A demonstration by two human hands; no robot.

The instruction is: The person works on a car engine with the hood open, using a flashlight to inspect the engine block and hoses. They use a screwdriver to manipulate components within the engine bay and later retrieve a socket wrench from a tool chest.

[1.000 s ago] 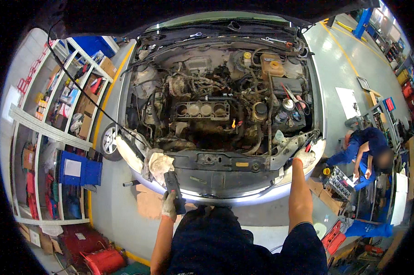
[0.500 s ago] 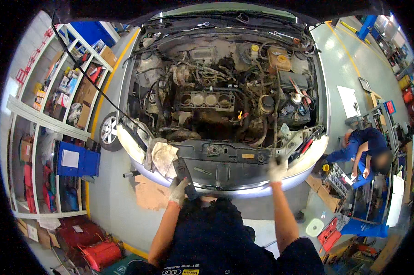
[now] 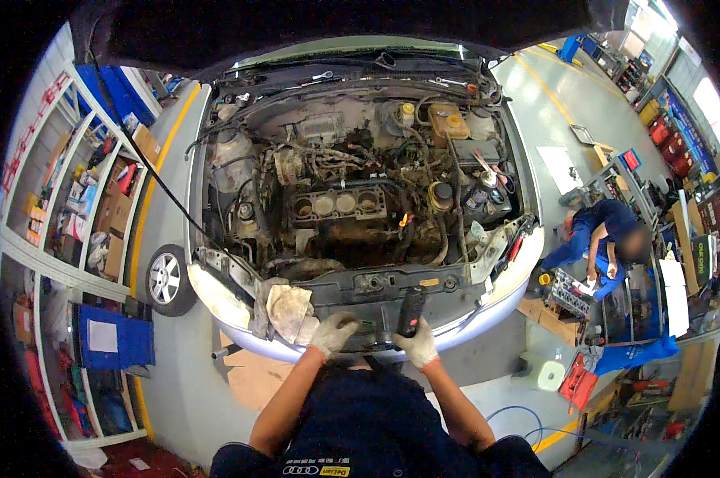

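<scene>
My right hand [image 3: 417,344], in a pale work glove, is closed around a black bar-shaped tool [image 3: 410,311] with a small red mark. The tool stands up above the car's front edge; its exact kind does not show. To its left, my gloved left hand [image 3: 334,333] hovers over the front panel with its fingers apart, nothing seen in them. Beside that hand, a stained cloth [image 3: 290,307] lies on the left front corner of the car. Beyond both hands, the engine block [image 3: 340,205] has its cylinder bores exposed.
Wrenches [image 3: 451,82] and a ratchet [image 3: 322,76] lie along the back of the engine bay. Pliers [image 3: 485,162] rest by the battery. At right, a co-worker [image 3: 603,235] bends over a metal engine part [image 3: 571,298]. Shelving [image 3: 77,275] and a wheel [image 3: 167,279] stand at left.
The black tool has gone from my left hand to my right. My right hand has come in from the right front corner toward the middle; my left hand has moved slightly right.
</scene>
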